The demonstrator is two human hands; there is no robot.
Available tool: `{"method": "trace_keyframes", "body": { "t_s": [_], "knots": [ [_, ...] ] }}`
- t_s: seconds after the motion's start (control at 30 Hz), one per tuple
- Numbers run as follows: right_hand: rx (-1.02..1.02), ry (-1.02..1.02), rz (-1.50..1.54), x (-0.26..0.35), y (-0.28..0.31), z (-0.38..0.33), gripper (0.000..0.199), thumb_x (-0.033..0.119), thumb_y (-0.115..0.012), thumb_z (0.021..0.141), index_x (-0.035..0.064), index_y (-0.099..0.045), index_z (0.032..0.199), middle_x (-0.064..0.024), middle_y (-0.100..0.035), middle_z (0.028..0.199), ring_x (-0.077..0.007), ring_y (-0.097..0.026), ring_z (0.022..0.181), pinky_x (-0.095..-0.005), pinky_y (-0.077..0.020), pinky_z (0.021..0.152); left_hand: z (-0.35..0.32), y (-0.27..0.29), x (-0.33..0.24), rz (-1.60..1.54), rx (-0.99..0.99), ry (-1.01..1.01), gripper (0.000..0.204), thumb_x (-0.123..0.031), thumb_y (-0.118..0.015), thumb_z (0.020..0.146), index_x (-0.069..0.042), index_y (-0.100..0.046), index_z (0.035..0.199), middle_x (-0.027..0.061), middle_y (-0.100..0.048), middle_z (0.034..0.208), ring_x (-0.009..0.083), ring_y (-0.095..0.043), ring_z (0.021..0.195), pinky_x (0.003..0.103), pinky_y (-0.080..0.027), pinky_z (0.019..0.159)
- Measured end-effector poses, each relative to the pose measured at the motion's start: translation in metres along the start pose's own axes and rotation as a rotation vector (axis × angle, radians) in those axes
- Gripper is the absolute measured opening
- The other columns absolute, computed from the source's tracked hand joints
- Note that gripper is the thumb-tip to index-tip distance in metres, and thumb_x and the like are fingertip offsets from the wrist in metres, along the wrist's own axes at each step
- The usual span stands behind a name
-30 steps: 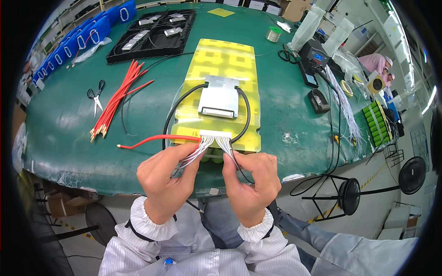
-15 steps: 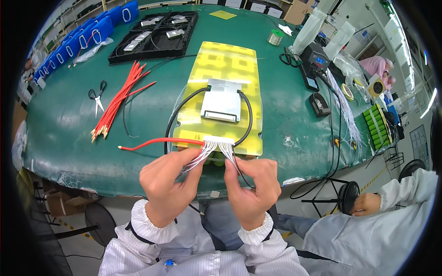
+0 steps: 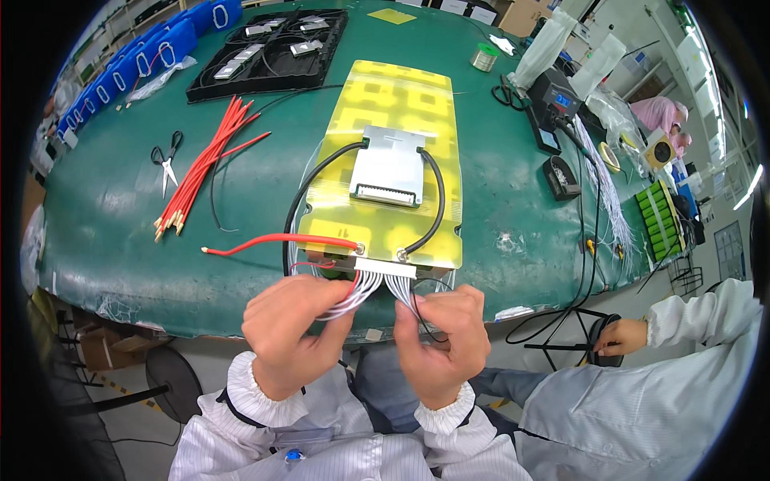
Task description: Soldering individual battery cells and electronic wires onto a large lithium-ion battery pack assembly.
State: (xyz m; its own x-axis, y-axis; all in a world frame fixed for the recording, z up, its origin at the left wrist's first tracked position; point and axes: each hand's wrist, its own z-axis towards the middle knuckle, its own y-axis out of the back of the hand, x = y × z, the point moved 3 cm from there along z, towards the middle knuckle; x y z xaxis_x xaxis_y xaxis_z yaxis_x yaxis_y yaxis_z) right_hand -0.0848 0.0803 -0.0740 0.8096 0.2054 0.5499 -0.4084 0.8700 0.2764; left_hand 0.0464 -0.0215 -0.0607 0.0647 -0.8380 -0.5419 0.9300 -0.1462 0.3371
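Note:
Between my hands hangs a white multi-pin connector (image 3: 385, 268) with two bunches of thin white wires. My left hand (image 3: 295, 330) is closed on the left bunch (image 3: 361, 290), which includes a red wire. My right hand (image 3: 445, 341) pinches the right bunch (image 3: 399, 290), which has a black wire with it. Just beyond is a battery pack (image 3: 337, 216) under a yellow sheet. A silver circuit module (image 3: 388, 167) lies on top, its socket facing me. Black cables curve from both sides of it, and a thick red cable (image 3: 281, 238) runs left from the pack's near edge.
On the green table (image 3: 104, 216) lie scissors (image 3: 168, 163) and a bundle of red cables (image 3: 208, 172). A black tray (image 3: 273, 56) of modules stands behind. To the right are a soldering station (image 3: 552, 98), solder spool (image 3: 484, 57) and white wires (image 3: 605, 192). A co-worker's hand (image 3: 622, 337) is at right.
The connector has come down toward me, off the pack's near edge, uncovering the cable terminals there. Both hands still grip the wires. The co-worker's hand has shifted slightly left.

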Motion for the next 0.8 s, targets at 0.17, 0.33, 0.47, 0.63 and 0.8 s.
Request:
{"method": "trace_keyframes", "body": {
  "t_s": [0.17, 0.33, 0.47, 0.63, 0.8],
  "knots": [
    [0.029, 0.019, -0.015, -0.004, 0.0, 0.003, 0.03, -0.002, -0.081, 0.068, 0.007, -0.065, 0.092, -0.0031, -0.068, 0.078, -0.019, -0.064, 0.069, -0.0346, -0.0441, 0.07, 0.004, 0.0, 0.004, -0.032, 0.037, 0.064, 0.025, 0.004, -0.077, 0.064, 0.001, -0.069, 0.087, 0.0111, -0.068, 0.073, 0.0277, -0.067, 0.064, 0.034, -0.053, 0.061],
    [0.124, 0.009, 0.017, -0.007, 0.011, -0.016, 0.031, 0.003, -0.081, 0.068, 0.0087, -0.066, 0.094, -0.0022, -0.069, 0.083, -0.019, -0.064, 0.073, -0.0371, -0.0458, 0.077, -0.015, 0.002, 0.006, -0.223, 0.194, 0.052, 0.032, -0.01, -0.085, 0.066, -0.003, -0.069, 0.093, 0.0078, -0.068, 0.079, 0.0255, -0.066, 0.071, 0.04, -0.054, 0.074],
    [0.257, -0.017, 0.038, -0.006, 0.015, -0.029, 0.027, 0.013, -0.082, 0.07, 0.0095, -0.069, 0.093, -0.0006, -0.07, 0.087, -0.02, -0.065, 0.078, -0.0394, -0.0467, 0.081, -0.039, 0.001, 0.013, -0.297, 0.299, 0.099, 0.029, -0.014, -0.085, 0.069, -0.005, -0.07, 0.092, 0.0056, -0.07, 0.083, 0.0229, -0.066, 0.075, 0.042, -0.052, 0.082],
    [0.332, -0.035, 0.021, -0.016, 0.012, -0.047, 0.02, 0.013, -0.081, 0.071, 0.0094, -0.072, 0.089, -0.0001, -0.07, 0.088, -0.0226, -0.064, 0.087, -0.0416, -0.0479, 0.083, -0.05, -0.004, 0.024, -0.2, 0.324, 0.084, 0.024, -0.012, -0.084, 0.069, -0.007, -0.071, 0.09, 0.0036, -0.069, 0.084, 0.0226, -0.065, 0.078, 0.042, -0.052, 0.082],
    [0.375, -0.061, 0.004, -0.02, 0.012, -0.056, 0.021, 0.01, -0.08, 0.07, 0.0086, -0.072, 0.089, -0.0014, -0.069, 0.089, -0.0237, -0.064, 0.09, -0.0423, -0.0487, 0.084, -0.058, -0.001, 0.024, -0.15, 0.397, 0.083, 0.022, -0.01, -0.083, 0.069, -0.006, -0.07, 0.087, 0.004, -0.07, 0.086, 0.0252, -0.065, 0.085, 0.044, -0.05, 0.087]
  ]
}}
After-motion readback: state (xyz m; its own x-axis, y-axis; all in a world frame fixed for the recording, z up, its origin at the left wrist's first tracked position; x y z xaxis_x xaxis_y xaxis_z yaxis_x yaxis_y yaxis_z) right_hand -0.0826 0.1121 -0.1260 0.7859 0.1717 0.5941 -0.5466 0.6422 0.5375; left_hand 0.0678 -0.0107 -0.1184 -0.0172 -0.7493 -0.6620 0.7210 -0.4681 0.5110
